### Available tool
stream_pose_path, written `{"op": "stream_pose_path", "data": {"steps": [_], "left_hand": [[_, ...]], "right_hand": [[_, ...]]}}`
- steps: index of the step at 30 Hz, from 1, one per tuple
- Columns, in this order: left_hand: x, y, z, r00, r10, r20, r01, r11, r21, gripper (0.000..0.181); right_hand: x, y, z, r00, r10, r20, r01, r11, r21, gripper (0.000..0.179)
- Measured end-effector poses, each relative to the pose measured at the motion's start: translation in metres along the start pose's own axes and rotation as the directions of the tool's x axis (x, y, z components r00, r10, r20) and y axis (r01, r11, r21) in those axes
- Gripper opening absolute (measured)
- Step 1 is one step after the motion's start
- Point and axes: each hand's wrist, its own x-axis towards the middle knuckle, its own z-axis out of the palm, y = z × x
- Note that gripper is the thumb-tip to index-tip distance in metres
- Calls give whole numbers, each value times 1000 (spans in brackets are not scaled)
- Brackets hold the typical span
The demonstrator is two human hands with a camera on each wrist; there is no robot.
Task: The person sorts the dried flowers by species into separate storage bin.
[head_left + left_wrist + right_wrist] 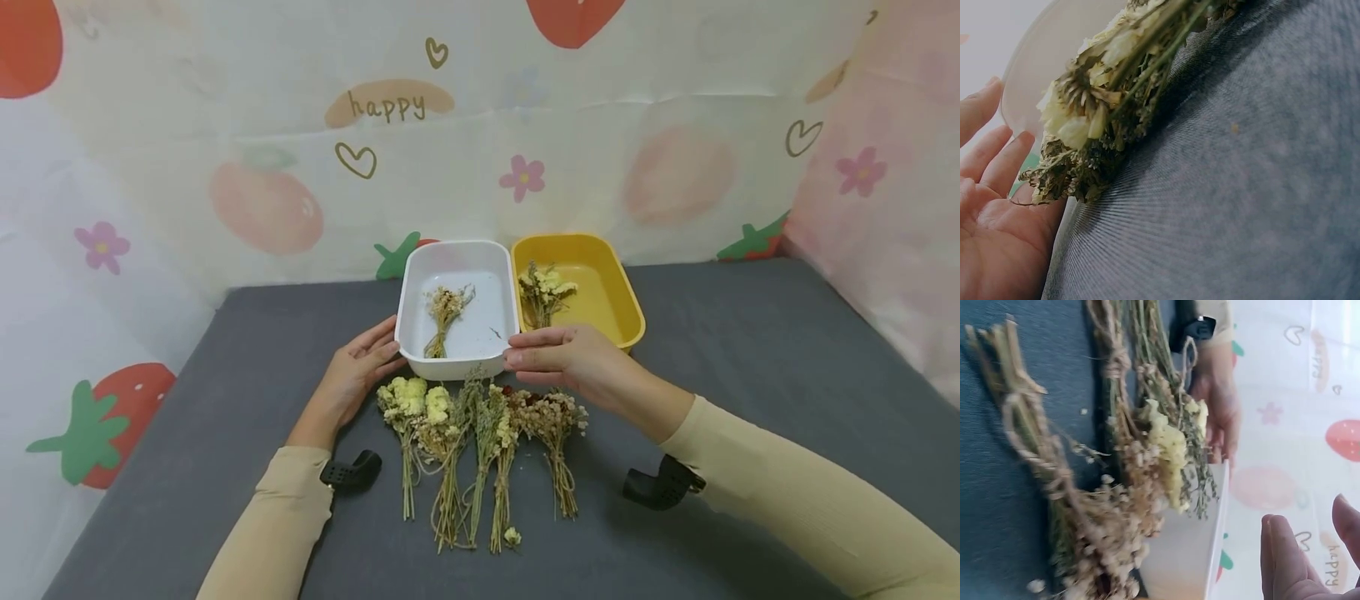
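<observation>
Grey bench (262, 333). White tray (483, 287) and yellow tray (600, 300) side by side; only the head view shows each one's dried bunch (446, 310). More bunches (489, 425) in front. Both grips unclenched: left hand (351, 379) touches the white tray, right hand (573, 358) at its corner.

1 forward-down view, 2 wrist close-ups

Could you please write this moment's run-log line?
left hand: beside white tray | right hand: at its right side | dried-flower bunch: inside | other bunches: in front
</observation>
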Motion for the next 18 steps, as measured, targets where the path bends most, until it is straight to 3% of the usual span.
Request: {"op": "stream_pose_path", "data": {"steps": [6, 12, 18], "left_hand": [[0, 1, -1, 1000, 0, 0, 0, 1000, -10, 61], [-1, 2, -1, 1000, -4, 1, 4, 1000, -24, 62], [0, -1, -1, 1000, -4, 8, 4, 1000, -17, 61]], "right_hand": [[-16, 5, -14, 1000, -13, -5, 13, 1000, -19, 50], [-31, 14, -19, 1000, -10, 25, 13, 994, -108, 50], [-44, 25, -22, 999, 23, 28, -20, 996, -90, 54]]}}
